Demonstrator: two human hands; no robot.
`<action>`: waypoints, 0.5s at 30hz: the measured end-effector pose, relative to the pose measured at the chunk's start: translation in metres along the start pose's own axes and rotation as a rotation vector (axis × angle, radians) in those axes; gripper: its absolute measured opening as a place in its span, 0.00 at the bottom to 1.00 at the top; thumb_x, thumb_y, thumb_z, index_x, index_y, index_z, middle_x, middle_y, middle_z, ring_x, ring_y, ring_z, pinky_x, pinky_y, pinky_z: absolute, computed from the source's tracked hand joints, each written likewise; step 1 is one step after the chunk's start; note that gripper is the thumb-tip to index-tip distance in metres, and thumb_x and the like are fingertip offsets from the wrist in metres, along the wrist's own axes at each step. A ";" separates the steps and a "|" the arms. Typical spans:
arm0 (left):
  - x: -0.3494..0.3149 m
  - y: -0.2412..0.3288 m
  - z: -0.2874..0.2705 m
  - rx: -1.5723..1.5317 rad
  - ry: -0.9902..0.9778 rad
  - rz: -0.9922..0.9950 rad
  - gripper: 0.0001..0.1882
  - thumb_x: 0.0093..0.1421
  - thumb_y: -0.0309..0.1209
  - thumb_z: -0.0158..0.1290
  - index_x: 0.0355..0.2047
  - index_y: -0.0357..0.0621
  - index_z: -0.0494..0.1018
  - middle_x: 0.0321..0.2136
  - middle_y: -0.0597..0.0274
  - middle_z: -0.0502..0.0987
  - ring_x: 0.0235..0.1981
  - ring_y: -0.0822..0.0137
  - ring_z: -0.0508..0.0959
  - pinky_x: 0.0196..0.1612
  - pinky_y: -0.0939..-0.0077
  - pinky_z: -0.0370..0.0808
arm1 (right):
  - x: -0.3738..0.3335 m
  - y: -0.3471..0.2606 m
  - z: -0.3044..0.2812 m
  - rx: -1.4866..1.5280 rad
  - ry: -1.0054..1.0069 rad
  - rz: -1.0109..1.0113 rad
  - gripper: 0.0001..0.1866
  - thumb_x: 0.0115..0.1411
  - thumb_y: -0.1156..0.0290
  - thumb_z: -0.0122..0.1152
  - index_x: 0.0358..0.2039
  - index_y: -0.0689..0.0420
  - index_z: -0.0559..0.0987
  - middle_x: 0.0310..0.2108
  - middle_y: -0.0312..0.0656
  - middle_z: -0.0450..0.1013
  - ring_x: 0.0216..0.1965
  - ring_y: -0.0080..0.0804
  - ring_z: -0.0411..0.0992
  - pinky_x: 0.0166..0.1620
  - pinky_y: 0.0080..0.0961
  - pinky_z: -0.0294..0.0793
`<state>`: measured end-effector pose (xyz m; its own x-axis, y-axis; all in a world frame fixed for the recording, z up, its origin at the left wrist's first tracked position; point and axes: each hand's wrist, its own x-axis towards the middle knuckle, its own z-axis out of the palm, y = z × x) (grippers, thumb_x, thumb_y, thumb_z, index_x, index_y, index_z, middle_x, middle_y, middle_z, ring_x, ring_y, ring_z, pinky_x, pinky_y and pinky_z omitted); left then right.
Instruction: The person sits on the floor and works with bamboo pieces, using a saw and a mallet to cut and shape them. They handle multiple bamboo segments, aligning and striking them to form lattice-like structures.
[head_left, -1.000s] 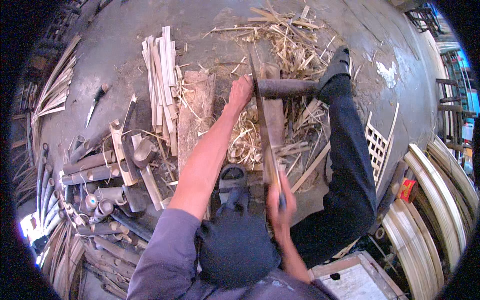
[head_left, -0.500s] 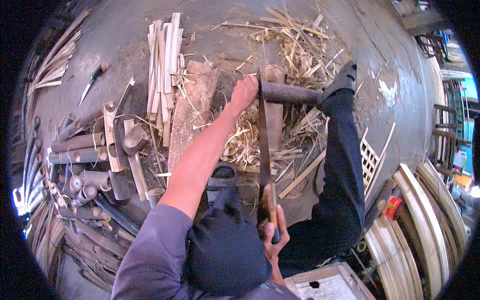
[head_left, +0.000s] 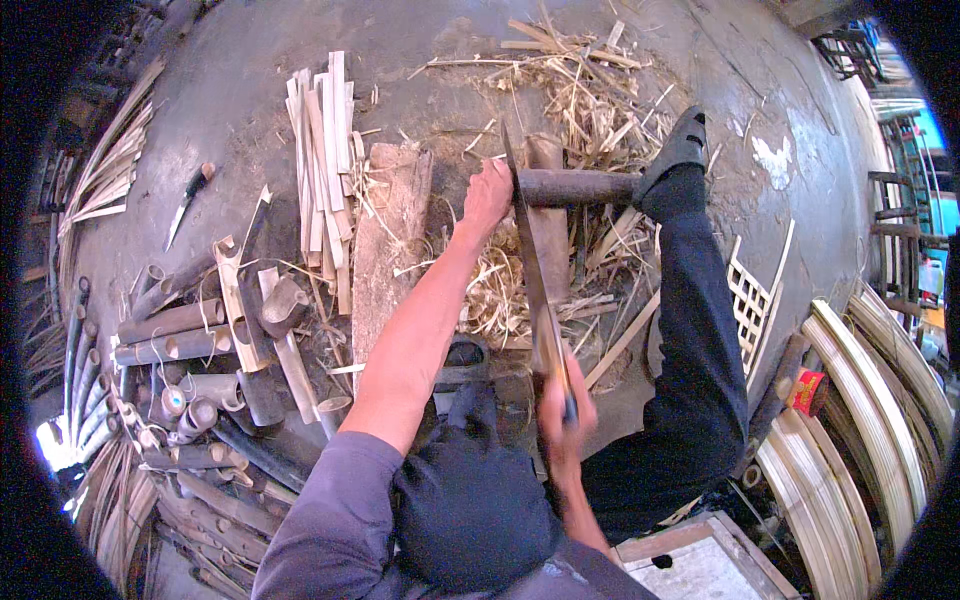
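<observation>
My right hand [head_left: 567,400], a little blurred, is closed round the handle of a hand saw [head_left: 530,255]. The long blade points away from me and crosses a dark bamboo tube [head_left: 585,188] near its left end. Just left of the blade, my left hand [head_left: 487,197] grips that end of the tube, most of which its fingers hide. A sandalled foot [head_left: 672,165] presses on the tube's right end. Beneath the tube lies a wooden block [head_left: 546,245]. How deep the blade sits in the tube cannot be made out.
Bamboo shavings [head_left: 500,300] surround the block. A wooden plank [head_left: 385,250] and a bundle of split strips [head_left: 322,160] lie to the left. Farther left are a knife [head_left: 190,205] and several bamboo tubes [head_left: 180,345]. Bent slat bundles [head_left: 870,400] stand at right.
My right hand has pushed the saw forward, away from my body, and the blade now slants more to the left. My left hand and the foot keep their hold on the tube.
</observation>
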<state>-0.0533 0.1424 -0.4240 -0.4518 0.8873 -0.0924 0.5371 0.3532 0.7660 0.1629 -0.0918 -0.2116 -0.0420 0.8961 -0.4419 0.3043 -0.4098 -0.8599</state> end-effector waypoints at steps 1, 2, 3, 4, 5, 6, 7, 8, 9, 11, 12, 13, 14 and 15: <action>-0.004 0.015 0.000 0.035 -0.038 0.000 0.26 0.65 0.44 0.30 0.41 0.30 0.65 0.34 0.24 0.73 0.40 0.29 0.73 0.46 0.41 0.69 | 0.048 0.008 0.024 -0.113 0.143 -0.404 0.21 0.63 0.72 0.46 0.55 0.69 0.68 0.51 0.52 0.71 0.48 0.33 0.71 0.53 0.28 0.67; -0.004 0.014 0.002 0.040 -0.039 0.018 0.25 0.65 0.44 0.30 0.41 0.31 0.66 0.34 0.25 0.73 0.40 0.29 0.73 0.46 0.42 0.69 | 0.092 -0.013 0.042 -0.128 0.167 -0.414 0.22 0.62 0.74 0.47 0.56 0.66 0.68 0.50 0.51 0.72 0.48 0.34 0.71 0.51 0.27 0.68; 0.001 0.010 0.006 0.046 -0.039 0.036 0.25 0.65 0.44 0.31 0.41 0.31 0.66 0.35 0.25 0.73 0.41 0.30 0.73 0.46 0.42 0.69 | 0.116 -0.025 0.052 -0.142 0.190 -0.424 0.22 0.61 0.75 0.47 0.57 0.63 0.68 0.50 0.50 0.73 0.48 0.34 0.72 0.50 0.27 0.69; 0.009 0.005 0.006 0.054 -0.032 0.055 0.25 0.65 0.44 0.31 0.41 0.31 0.66 0.35 0.25 0.73 0.41 0.30 0.73 0.46 0.43 0.69 | 0.113 -0.021 0.054 -0.108 0.172 -0.379 0.23 0.61 0.75 0.48 0.57 0.63 0.68 0.50 0.50 0.73 0.48 0.35 0.71 0.51 0.28 0.69; 0.012 0.003 0.007 0.102 -0.062 -0.016 0.25 0.65 0.43 0.31 0.41 0.31 0.67 0.36 0.27 0.73 0.41 0.32 0.74 0.46 0.44 0.70 | 0.104 -0.010 0.050 -0.085 0.153 -0.336 0.23 0.61 0.75 0.49 0.57 0.63 0.68 0.50 0.50 0.72 0.49 0.35 0.71 0.51 0.29 0.68; 0.012 0.000 0.008 0.123 -0.075 -0.020 0.24 0.65 0.43 0.31 0.41 0.31 0.67 0.36 0.27 0.74 0.41 0.32 0.74 0.46 0.44 0.70 | 0.089 0.002 0.045 -0.069 0.137 -0.290 0.23 0.60 0.75 0.49 0.57 0.63 0.68 0.51 0.50 0.72 0.49 0.36 0.71 0.52 0.29 0.68; 0.010 -0.004 0.008 0.143 -0.090 -0.024 0.24 0.65 0.42 0.32 0.41 0.31 0.67 0.36 0.27 0.74 0.41 0.32 0.74 0.46 0.44 0.70 | 0.041 0.015 0.025 -0.089 0.123 -0.328 0.23 0.60 0.73 0.50 0.57 0.63 0.68 0.50 0.50 0.72 0.49 0.34 0.72 0.52 0.30 0.68; 0.011 -0.009 -0.002 0.172 -0.077 -0.030 0.24 0.65 0.42 0.32 0.41 0.31 0.68 0.35 0.27 0.74 0.41 0.32 0.74 0.46 0.45 0.70 | -0.005 0.026 0.008 -0.099 0.087 -0.378 0.24 0.60 0.72 0.50 0.57 0.63 0.68 0.50 0.51 0.73 0.49 0.32 0.72 0.52 0.32 0.68; 0.004 0.020 -0.007 0.051 -0.036 -0.167 0.23 0.64 0.42 0.33 0.40 0.32 0.67 0.35 0.27 0.74 0.41 0.33 0.74 0.46 0.44 0.70 | -0.040 0.039 -0.010 -0.127 0.090 -0.370 0.24 0.60 0.71 0.50 0.57 0.63 0.68 0.49 0.51 0.73 0.47 0.30 0.72 0.51 0.31 0.69; -0.010 0.029 -0.020 0.003 0.015 -0.134 0.22 0.64 0.42 0.33 0.39 0.32 0.67 0.35 0.26 0.73 0.41 0.32 0.74 0.46 0.43 0.70 | -0.048 0.030 -0.012 0.005 0.036 -0.162 0.24 0.62 0.70 0.48 0.57 0.66 0.67 0.50 0.51 0.71 0.48 0.31 0.71 0.51 0.28 0.68; -0.013 0.037 -0.018 -0.033 0.022 -0.103 0.22 0.64 0.42 0.33 0.39 0.32 0.66 0.35 0.26 0.73 0.40 0.31 0.73 0.45 0.42 0.70 | -0.020 0.011 -0.004 -0.044 0.017 -0.089 0.24 0.63 0.66 0.47 0.56 0.68 0.67 0.54 0.52 0.69 0.52 0.35 0.69 0.55 0.28 0.65; -0.011 0.048 -0.016 -0.044 -0.017 -0.151 0.22 0.64 0.42 0.32 0.39 0.33 0.65 0.34 0.25 0.73 0.40 0.30 0.73 0.45 0.40 0.69 | 0.024 0.008 0.013 -0.085 0.074 -0.232 0.24 0.64 0.67 0.47 0.56 0.68 0.67 0.54 0.52 0.69 0.51 0.35 0.70 0.54 0.27 0.65; -0.017 0.041 -0.021 -0.025 -0.015 -0.158 0.22 0.64 0.42 0.32 0.39 0.33 0.66 0.34 0.25 0.73 0.40 0.30 0.73 0.44 0.40 0.69 | 0.063 0.008 0.037 -0.117 0.089 -0.364 0.24 0.64 0.67 0.47 0.56 0.68 0.67 0.53 0.51 0.70 0.50 0.34 0.70 0.53 0.26 0.66; -0.014 0.040 -0.019 -0.018 -0.026 -0.144 0.22 0.65 0.42 0.32 0.39 0.33 0.66 0.34 0.25 0.73 0.40 0.29 0.73 0.44 0.40 0.69 | 0.095 -0.016 0.052 -0.112 0.113 -0.339 0.23 0.64 0.68 0.46 0.57 0.67 0.67 0.53 0.50 0.70 0.51 0.34 0.70 0.54 0.25 0.65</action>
<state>-0.0390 0.1379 -0.3803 -0.5045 0.8354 -0.2181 0.4555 0.4721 0.7548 0.1043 -0.0088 -0.2528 -0.0550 0.9934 -0.1003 0.3937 -0.0708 -0.9165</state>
